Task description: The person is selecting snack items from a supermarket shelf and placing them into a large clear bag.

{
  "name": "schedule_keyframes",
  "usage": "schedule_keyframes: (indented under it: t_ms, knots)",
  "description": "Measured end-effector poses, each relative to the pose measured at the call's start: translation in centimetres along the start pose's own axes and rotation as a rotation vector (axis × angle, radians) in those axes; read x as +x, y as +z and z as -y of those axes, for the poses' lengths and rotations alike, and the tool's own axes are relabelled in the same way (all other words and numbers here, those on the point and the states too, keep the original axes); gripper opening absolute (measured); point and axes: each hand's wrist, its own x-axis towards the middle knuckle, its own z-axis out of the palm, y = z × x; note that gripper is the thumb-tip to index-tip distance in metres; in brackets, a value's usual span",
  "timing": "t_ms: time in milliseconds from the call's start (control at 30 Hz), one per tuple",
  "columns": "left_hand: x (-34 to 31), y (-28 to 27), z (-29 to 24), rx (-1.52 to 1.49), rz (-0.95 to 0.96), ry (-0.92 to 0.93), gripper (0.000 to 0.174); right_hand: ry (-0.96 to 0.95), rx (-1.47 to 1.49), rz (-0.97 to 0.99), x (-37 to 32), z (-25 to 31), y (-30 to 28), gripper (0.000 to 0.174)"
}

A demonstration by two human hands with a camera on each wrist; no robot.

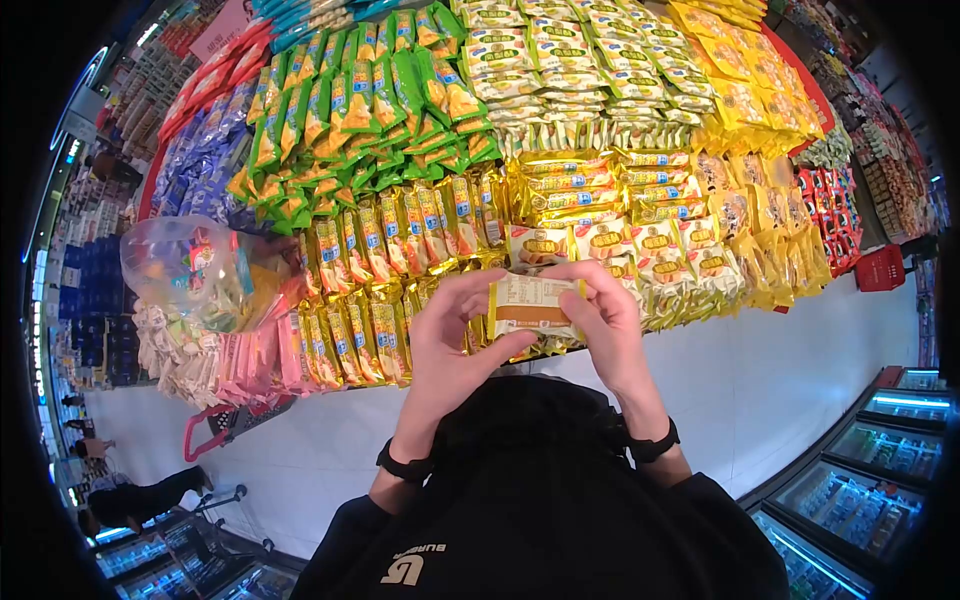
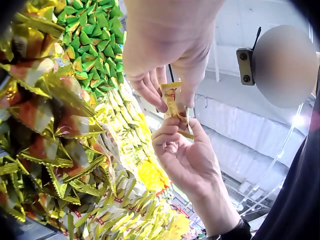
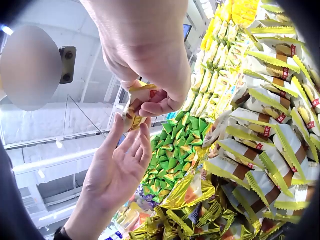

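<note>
A small snack packet is held in front of the chest, its printed back facing up in the head view. The right hand pinches its right end, thumb on the printed side and fingers behind. At the other end is the left hand, fingertips against the packet's edge and thumb along its lower edge. In the left wrist view the packet stands between the left hand and the right hand. The right wrist view shows the packet under the right hand, with the left hand below.
Piles of green packets, gold packets and white-and-brown packets fill the display beyond the hands. A clear plastic bowl lies at its left. There is a pink cart at lower left, a person beyond it, and freezers at right.
</note>
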Motion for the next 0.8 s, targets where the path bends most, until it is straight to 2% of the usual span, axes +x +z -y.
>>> schedule_keyframes:
  t_ms: [167,267,367,467,567,667,800]
  knots:
    - [0.0,-0.4,0.3,0.058,0.025,0.040,0.057,-0.002,0.065,0.019,0.2,-0.3,0.0,0.023]
    - [-0.1,-0.7,0.3,0.046,0.041,0.019,0.057,0.021,0.109,-0.036,0.2,-0.4,0.2,0.028]
    - [0.0,-0.7,0.6,0.044,0.016,0.064,0.055,0.049,0.023,-0.041,0.2,-0.2,-0.3,0.035]
    - [0.2,-0.6,0.8,0.017,-0.005,0.106,0.054,0.001,0.055,-0.057,0.4,-0.3,-0.1,0.039]
    - [0.3,-0.3,0.7,0.002,-0.039,0.106,0.045,-0.128,-0.061,-0.014,0.5,-0.5,-0.3,0.038]
    - [0.2,-1.0,1.4,-0.005,-0.001,0.138,0.038,-0.137,-0.102,0.009,0.4,-0.5,-0.5,0.035]
    - [0.0,-0.8,1.2,-0.015,-0.021,0.097,0.037,-0.176,-0.123,0.046,0.4,-0.7,-0.8,0.035]
